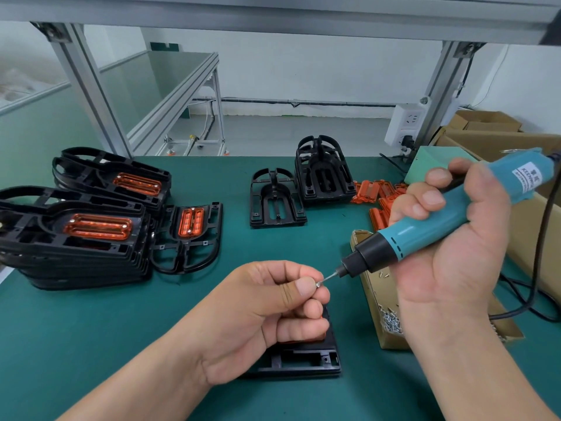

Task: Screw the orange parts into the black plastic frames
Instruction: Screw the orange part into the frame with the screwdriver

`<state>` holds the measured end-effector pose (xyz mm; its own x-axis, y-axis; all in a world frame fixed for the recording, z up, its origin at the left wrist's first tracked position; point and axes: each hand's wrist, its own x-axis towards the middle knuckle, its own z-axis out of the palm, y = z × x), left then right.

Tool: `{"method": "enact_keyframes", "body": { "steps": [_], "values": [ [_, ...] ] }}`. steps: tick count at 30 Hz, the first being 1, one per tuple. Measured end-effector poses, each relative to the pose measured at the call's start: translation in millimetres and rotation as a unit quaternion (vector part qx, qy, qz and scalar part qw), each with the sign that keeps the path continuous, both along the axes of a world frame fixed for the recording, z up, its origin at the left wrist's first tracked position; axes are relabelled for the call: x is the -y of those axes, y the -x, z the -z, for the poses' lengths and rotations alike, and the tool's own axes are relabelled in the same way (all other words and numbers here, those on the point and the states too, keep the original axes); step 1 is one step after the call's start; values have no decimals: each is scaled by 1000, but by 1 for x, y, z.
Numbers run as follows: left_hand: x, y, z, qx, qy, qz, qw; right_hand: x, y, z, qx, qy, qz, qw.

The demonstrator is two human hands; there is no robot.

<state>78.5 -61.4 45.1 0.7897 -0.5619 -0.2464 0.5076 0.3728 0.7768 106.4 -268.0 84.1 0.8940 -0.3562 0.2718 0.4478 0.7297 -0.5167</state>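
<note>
My right hand grips a teal electric screwdriver, its bit pointing down-left. My left hand pinches a small screw between thumb and forefinger, right at the bit's tip. Under my left hand lies a black plastic frame on the green mat; a sliver of an orange part shows below the fingers, the rest is hidden. Loose orange parts lie in a pile at the right back.
Stacks of black frames with orange parts fitted stand at the left, one more beside them. Bare black frames and a stack sit at the back. A cardboard tray of screws lies at the right, with the screwdriver's cable behind it.
</note>
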Motion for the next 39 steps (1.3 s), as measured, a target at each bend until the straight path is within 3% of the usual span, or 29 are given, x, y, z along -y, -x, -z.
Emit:
{"method": "enact_keyframes", "body": {
  "steps": [9,18,24,35,37,39],
  "values": [
    [0,0,-1,-3,-6,-11,1000,0,0,1,9,24,2,1000],
    [5,2,3,63,-92,-112,987,-5,4,-3,75,114,11,991],
    [5,1,2,155,-158,-181,958,-12,0,6,-5,36,15,999],
    [-3,-1,2,256,-254,-125,924,-14,-6,15,-48,14,5,999],
    [-10,-5,2,286,-310,-110,900,-16,-6,18,-53,17,-2,998],
    [-22,-12,2,347,-419,-124,830,-18,-6,22,-58,28,-9,998]
  ]
}}
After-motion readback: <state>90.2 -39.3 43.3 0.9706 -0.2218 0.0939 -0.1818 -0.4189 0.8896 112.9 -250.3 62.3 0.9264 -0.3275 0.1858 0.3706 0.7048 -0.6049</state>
